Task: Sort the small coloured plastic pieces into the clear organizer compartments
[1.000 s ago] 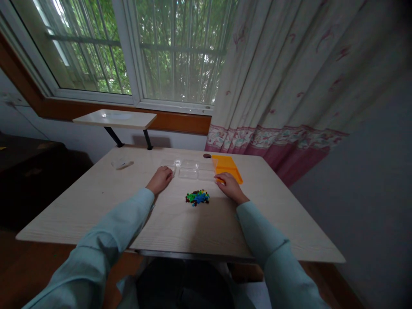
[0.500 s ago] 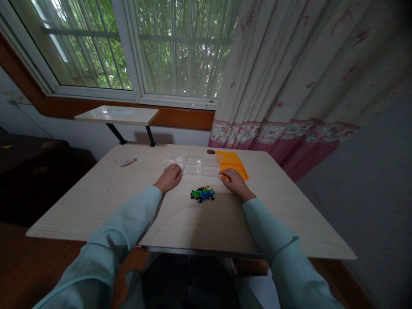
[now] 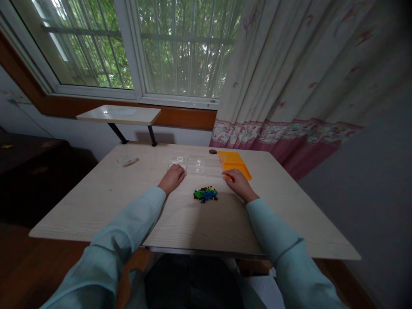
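A clear plastic tray with several compartments [image 3: 197, 166] lies across the middle of the far part of the table. My left hand [image 3: 175, 174] is at its left front end, fingers curled against the edge and covering part of it. At the tray's right front corner, my right hand [image 3: 237, 180] has thumb and fingers closed on the edge, beside an orange plastic box [image 3: 236, 159]. Between my forearms, nearer to me, sits a small pile of tiny green, blue, yellow and dark red pieces [image 3: 206, 194]. Neither hand touches the pile.
A small crumpled clear plastic item [image 3: 127, 161] lies on the table [image 3: 96, 206] at the far left. Behind it, a raised shelf [image 3: 120, 115] stands on black legs. A dark round disc [image 3: 213, 151] is near the back edge. A curtain [image 3: 283, 124] hangs behind.
The whole view has shifted slightly, so everything appears a little further right. Both hands keep their places at the tray, and the pile looks the same.
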{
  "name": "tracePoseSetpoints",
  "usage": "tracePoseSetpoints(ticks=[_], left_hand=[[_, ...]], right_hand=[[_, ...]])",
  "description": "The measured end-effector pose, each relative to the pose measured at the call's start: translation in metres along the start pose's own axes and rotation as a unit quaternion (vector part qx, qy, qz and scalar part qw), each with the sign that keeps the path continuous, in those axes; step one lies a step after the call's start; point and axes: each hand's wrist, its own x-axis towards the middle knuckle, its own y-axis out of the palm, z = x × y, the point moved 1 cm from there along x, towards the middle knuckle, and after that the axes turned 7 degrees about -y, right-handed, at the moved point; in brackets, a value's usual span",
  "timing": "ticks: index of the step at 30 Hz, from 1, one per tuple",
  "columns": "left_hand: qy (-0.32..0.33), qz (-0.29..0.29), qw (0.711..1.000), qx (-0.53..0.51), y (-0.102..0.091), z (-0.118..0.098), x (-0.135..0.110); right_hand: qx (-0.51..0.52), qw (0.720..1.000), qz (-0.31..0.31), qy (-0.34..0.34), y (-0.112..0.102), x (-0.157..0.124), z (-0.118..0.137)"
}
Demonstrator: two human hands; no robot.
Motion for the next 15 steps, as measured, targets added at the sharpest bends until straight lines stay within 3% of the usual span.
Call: tracePoseSetpoints(ticks=[3,7,11,15], left_hand=[[-0.001,-0.013,1.0,0.006,-0.008,-0.002,-0.001],[-0.023,-0.084,0.995,0.041,-0.038,0.015,-0.003],[-0.151,-0.219,0.958,0.111,-0.077,0.062,-0.017],[-0.289,-0.278,0.902,0.163,-0.093,0.111,-0.041]], right_hand=[[0.003,1.0,-0.007,0.004,0.001,-0.001,-0.004],[0.007,1.0,-0.009,0.009,0.001,-0.002,-0.006],[0.013,1.0,-0.014,0.008,0.0,-0.002,-0.004],[0.016,1.0,-0.012,0.013,0.001,-0.001,-0.005]])
